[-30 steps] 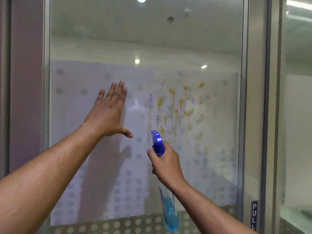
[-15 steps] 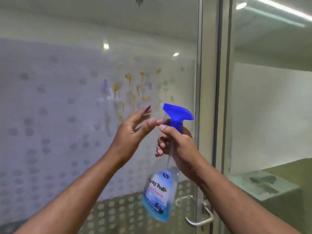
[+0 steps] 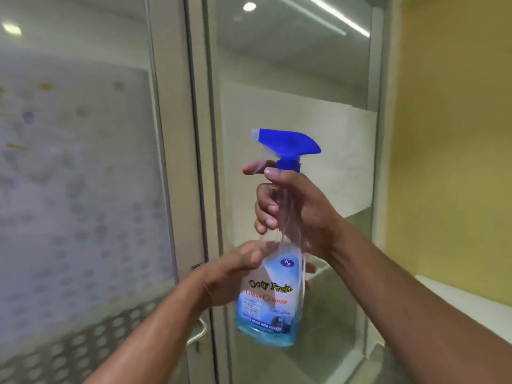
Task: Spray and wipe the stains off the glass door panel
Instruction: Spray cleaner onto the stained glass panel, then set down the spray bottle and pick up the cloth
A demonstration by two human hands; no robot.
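Your right hand [image 3: 293, 214] holds the spray bottle [image 3: 273, 275] upright at the centre of the view, fingers curled tight around its clear neck just below the blue spray head [image 3: 288, 144]. One fingertip extends forward under the nozzle, at the trigger; whether it presses the trigger cannot be told. The nozzle points toward 9 o'clock. Your left hand [image 3: 238, 273] cups the bottle's labelled body from the 8 o'clock side, thumb on the near face, fingers wrapped behind it with their tips showing at the far edge. Blue liquid fills only the bottom of the bottle. The glass door panel [image 3: 77, 167] occupies the 9 o'clock side, blurred; faint yellow and purple stains [image 3: 27, 117] show near 10 o'clock. The door handle [image 3: 198, 332] sits at 7 o'clock, beside the door frame [image 3: 177, 134].
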